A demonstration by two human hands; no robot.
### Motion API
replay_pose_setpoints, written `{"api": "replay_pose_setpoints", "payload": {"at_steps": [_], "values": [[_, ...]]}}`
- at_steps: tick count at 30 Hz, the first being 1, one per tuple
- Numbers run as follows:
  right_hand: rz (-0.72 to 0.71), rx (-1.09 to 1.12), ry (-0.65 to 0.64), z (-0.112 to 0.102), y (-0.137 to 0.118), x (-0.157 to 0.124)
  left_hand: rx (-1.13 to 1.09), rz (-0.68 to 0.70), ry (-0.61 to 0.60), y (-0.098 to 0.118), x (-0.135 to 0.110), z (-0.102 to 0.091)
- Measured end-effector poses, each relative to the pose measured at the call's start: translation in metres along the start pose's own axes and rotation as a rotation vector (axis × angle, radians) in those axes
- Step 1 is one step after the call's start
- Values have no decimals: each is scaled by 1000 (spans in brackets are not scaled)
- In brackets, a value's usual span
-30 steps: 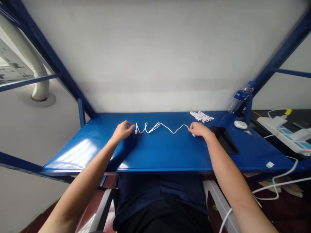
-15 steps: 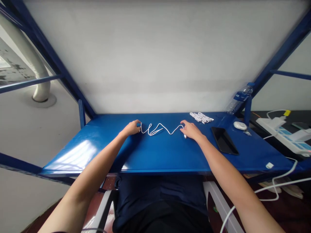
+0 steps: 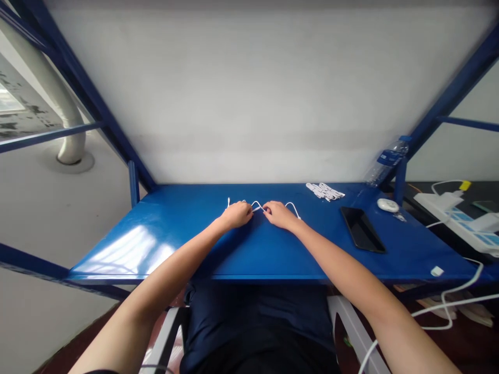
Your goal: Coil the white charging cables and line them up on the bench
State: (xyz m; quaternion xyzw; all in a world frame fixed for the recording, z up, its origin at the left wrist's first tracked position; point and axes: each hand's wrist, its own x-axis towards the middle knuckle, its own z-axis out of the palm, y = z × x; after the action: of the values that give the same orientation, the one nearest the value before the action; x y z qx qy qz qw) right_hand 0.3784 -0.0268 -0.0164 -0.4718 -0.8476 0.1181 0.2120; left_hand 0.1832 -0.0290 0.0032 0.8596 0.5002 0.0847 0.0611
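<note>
A thin white cable (image 3: pixel 255 203) lies loosely bent across the middle of the blue table (image 3: pixel 249 254). My left hand (image 3: pixel 238 213) is closed on its left part, the fingertips pinching the cable and covering some of its loops. Just to the right, my right hand (image 3: pixel 277 214) pinches the same cable, with a short bent stretch running between the two hands. One cable end sticks out beyond my left hand; the other curves out behind my right wrist.
At the back right lies a bundle of white cables (image 3: pixel 325 191). Farther right are a black phone (image 3: pixel 362 229), a white oval case (image 3: pixel 388 205), a leaning water bottle (image 3: pixel 388 162) and a small white block (image 3: pixel 437 271). A power strip (image 3: pixel 458 218) sits beyond the table's right side.
Both hands have moved inward from the cable's two ends to its middle and now grip it close together. The cable's ends are let go and lie on the table.
</note>
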Motion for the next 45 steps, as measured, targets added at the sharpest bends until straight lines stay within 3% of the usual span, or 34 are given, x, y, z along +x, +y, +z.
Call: {"api": "replay_pose_setpoints", "payload": {"at_steps": [2, 5, 8, 12, 15, 19, 25, 30, 37, 41, 45], "values": [[37, 32, -4, -2, 4, -3, -166, -47, 35, -9, 2, 0], [74, 94, -48, -10, 7, -9, -423, -252, 16, -21, 3, -2], [81, 156, -151, -21, 6, -13, -424, -392, 9, -28, 6, -2], [77, 180, -244, -38, 10, -23, -206, -365, 139, -30, 5, 0], [71, 163, -241, -46, 15, -33, -133, -302, 182, -31, -5, 1], [74, 172, -182, -46, 19, -41, -138, -190, 267, -43, -18, 0], [46, 203, -199, -40, 16, -36, -209, -215, 350, -76, -26, -5], [77, 224, -248, -40, 16, -34, -256, -179, 258, -94, -31, -8], [92, 230, -256, -41, 15, -34, -215, 23, 143, -113, -41, -11], [110, 233, -224, -39, 16, -38, -196, 35, 85, -123, -45, -20], [112, 231, -202, -38, 18, -39, -346, -39, -23, -127, -50, -39]]}}
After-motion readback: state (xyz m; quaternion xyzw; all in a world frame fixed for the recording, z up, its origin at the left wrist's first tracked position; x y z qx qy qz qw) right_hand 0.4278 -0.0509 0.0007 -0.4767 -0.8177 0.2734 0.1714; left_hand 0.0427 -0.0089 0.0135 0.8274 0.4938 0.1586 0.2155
